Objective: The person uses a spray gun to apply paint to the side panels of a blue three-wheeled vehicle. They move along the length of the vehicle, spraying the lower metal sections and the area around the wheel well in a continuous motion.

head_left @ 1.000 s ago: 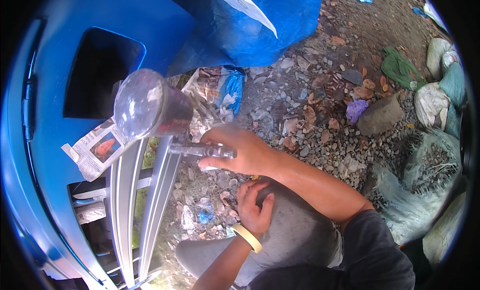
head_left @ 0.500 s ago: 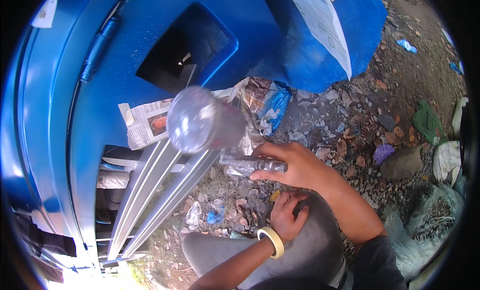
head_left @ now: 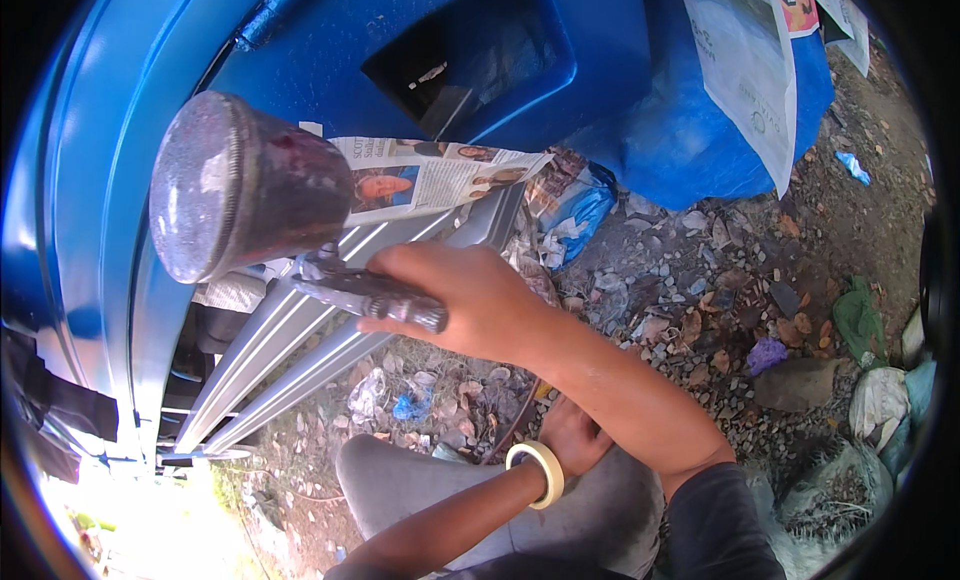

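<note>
Spray gun (head_left: 365,292): grasped in right hand (head_left: 470,295), before blue body panel (head_left: 300,80). Left hand (head_left: 572,442): grip hidden. Hazards: wide swing could knock cup (head_left: 255,185) on panel; lifting newspaper (head_left: 440,175) could admit overspray to silver slats (head_left: 255,365).

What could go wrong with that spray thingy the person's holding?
The right hand grips a spray gun whose cup looks tilted to the left, so anything inside might leak past the lid. Also, the newspaper leaves much of the silver slats bare, so stray spray could land on them.
</note>
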Demonstrator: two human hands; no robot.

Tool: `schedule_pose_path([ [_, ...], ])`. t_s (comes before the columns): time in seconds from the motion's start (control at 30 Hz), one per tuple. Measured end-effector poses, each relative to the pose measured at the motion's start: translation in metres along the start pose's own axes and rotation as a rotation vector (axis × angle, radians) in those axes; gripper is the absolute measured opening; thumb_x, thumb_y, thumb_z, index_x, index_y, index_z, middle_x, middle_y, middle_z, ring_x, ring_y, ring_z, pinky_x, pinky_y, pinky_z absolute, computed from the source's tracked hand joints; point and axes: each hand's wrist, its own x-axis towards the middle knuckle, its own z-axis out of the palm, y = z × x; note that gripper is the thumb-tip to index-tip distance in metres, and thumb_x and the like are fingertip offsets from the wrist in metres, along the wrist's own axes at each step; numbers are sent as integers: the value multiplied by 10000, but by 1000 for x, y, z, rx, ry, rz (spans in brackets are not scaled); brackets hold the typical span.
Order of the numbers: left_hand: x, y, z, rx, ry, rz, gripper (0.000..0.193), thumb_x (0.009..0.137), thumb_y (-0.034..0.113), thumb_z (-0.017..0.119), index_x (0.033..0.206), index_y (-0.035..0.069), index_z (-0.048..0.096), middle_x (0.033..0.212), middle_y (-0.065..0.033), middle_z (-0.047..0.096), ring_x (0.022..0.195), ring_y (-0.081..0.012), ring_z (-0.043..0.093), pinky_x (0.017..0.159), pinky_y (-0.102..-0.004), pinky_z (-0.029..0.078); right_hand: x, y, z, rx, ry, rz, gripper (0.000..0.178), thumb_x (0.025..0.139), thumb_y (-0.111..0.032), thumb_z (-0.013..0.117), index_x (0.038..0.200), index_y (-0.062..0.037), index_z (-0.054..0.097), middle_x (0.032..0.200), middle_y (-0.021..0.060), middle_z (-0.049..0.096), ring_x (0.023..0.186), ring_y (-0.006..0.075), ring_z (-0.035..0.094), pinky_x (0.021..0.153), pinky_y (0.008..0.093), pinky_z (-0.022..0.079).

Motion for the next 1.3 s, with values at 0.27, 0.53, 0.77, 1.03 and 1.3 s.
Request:
schedule_pose_path([
  [0.27, -3, -15, 7, 30, -32, -13, 425, 918, 347, 706, 1247, 79, 718, 1256, -184, 721, 1165, -410, 661, 999, -496, 520, 6, 9, 16, -75, -52, -48, 491, 758, -65, 774, 1210, -100, 582, 1095, 158, 712, 885, 422, 731, 753, 511, 582],
  [0.53, -2, -16, 5, 10, -51, -9, 425, 908, 355, 719, 1232, 79, 721, 1245, -191, 721, 1161, -416, 662, 989, -505, 520, 15, 4, 21, -68, -19, -45, 328, 927, -327, 729, 1169, -132, 625, 1033, 105, 727, 894, 356, 727, 713, 468, 549],
  [0.77, 3, -6, 0, -27, -52, -35, 456, 913, 321, 725, 1289, 67, 680, 1344, -216, 641, 1270, -444, 578, 1083, -514, 468, 17, -2, 3, -171, -128, 27, 359, 936, -377, 739, 1161, -118, 635, 1024, 125, 737, 910, 377, 721, 736, 483, 543],
  [1.03, 9, 8, -5, 71, 41, 65, 461, 909, 283, 722, 1309, 62, 659, 1394, -188, 603, 1300, -413, 562, 1134, -507, 436, 9, -18, -16, -266, -215, 100, 450, 878, -372, 840, 1195, -99, 672, 1017, 126, 763, 935, 334, 750, 785, 435, 575],
  [1.3, 8, 12, -3, 58, -4, -66, 441, 922, 295, 687, 1305, 78, 659, 1384, -174, 609, 1338, -391, 542, 1167, -514, 409, -22, -49, -56, -102, -129, 160, 491, 834, -230, 892, 1226, -15, 689, 1028, 154, 762, 904, 276, 748, 809, 376, 568],
])
